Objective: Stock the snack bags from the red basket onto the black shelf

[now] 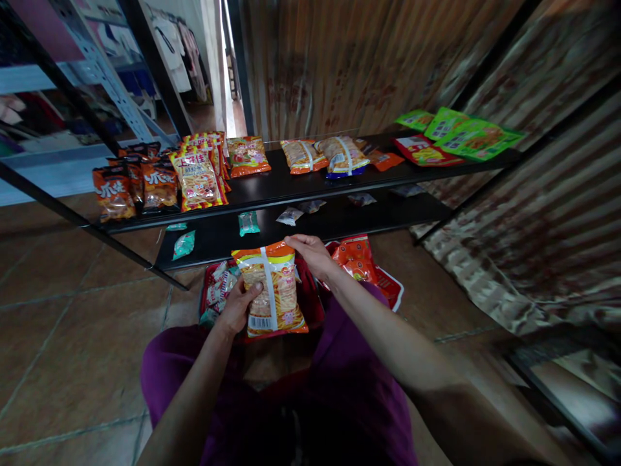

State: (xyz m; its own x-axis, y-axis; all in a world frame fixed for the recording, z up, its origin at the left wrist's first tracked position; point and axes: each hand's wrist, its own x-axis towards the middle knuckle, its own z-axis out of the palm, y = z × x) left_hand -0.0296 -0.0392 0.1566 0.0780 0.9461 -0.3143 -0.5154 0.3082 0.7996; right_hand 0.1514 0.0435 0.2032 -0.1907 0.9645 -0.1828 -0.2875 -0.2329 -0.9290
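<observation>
A snack bag (284,291), orange and yellow with a white strip down its back and a barcode at the bottom, is held up in front of me. My left hand (239,304) grips its left side, thumb on the front. At the top right corner my right hand (310,254) pinches the bag's edge. Behind and below the bag is a red basket (315,310) with small white, red and teal packets (219,285) in its left part. Red pouches (356,259) lie just right of my right hand.
A black two-level shelf (252,189) stands ahead. Its upper level bears dark chip bags (160,184), yellow-red bags (198,175), orange bags (303,156) and green pouches (478,134). Small packets (249,222) lie on the lower level. A curtain (359,71) hangs behind; a metal post stands left.
</observation>
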